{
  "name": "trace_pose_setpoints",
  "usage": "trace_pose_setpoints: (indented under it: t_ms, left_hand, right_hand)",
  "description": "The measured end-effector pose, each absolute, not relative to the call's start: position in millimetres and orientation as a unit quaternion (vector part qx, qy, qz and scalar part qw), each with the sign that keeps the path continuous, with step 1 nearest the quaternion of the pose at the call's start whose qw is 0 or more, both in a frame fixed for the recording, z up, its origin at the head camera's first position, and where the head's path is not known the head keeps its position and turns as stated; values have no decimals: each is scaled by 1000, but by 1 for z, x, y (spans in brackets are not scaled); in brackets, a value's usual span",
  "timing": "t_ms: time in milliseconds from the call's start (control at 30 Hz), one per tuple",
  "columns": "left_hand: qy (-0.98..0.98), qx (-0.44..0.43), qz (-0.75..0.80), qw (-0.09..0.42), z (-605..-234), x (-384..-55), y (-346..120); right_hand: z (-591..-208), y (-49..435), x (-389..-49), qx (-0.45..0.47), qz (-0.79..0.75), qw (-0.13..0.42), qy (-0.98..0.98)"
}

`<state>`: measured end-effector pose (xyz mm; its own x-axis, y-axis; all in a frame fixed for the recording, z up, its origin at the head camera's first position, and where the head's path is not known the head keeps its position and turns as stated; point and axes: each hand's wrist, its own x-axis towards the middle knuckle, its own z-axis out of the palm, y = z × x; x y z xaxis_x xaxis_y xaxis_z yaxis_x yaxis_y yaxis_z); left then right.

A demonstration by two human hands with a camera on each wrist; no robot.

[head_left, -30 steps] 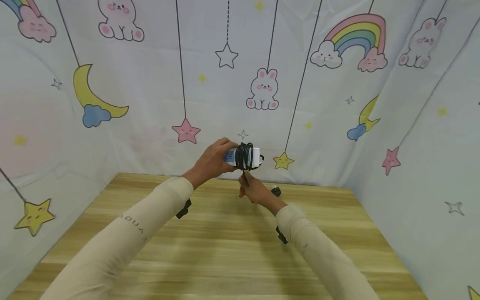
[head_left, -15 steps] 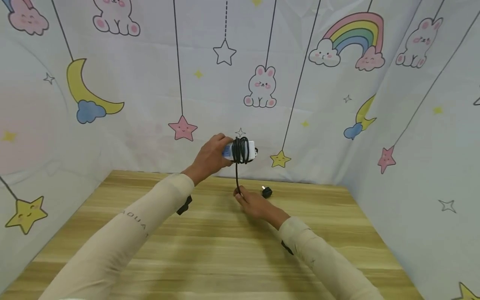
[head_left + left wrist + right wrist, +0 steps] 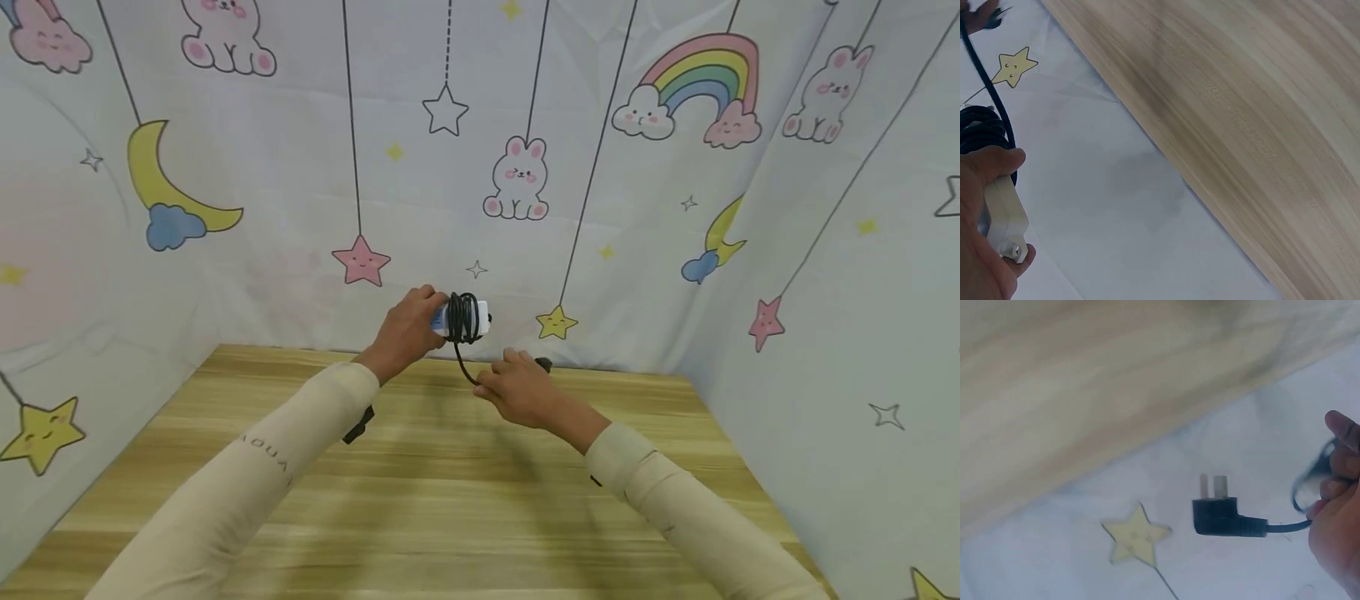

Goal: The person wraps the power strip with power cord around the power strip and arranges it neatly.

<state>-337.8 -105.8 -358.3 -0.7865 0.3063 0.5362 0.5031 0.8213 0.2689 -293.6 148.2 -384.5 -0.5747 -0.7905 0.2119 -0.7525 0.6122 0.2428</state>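
Observation:
My left hand (image 3: 405,329) grips one end of a white power adapter (image 3: 483,318) with a blue label, held up above the table's far edge. Several turns of black cord (image 3: 463,319) are wound round its middle. A loose stretch of that cord droops to my right hand (image 3: 521,390), whose fingers pinch it. In the right wrist view, a black plug (image 3: 1216,517) with metal prongs hangs from a short tail of cord beyond the right hand (image 3: 1341,506). The left wrist view shows the left thumb across the adapter (image 3: 1007,215), just below the coils (image 3: 982,128).
Below the hands lies a wood-grain table (image 3: 420,500). White fabric walls (image 3: 300,167) printed with stars, rabbits and rainbows stand close behind it and at both sides.
My right hand dropped away from the adapter, drawing out a length of cord, then shifted right and slightly up. My left hand, still holding the adapter, moved slightly left.

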Motion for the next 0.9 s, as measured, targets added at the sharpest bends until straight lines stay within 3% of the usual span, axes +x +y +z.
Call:
trace_pose_setpoints:
  t_ms: [200,400,600,900]
  left_hand:
    - [-927,-240,-188,218,-374,-336,-105]
    - [-912,-304,-198,192,-378,-332,-96]
    - [-879,-395,-222,149,-378,-323,-98]
    - [-871,-394,-260,133,-383,-323,-105]
  right_hand:
    - [-342,144,-294,495,-128,272,-815]
    - [-315,145,-305,520,-110,281,-799]
    - [-316,148,-326,520,-31,235,-821]
    - [-354,148,-351,408,298,47,-861]
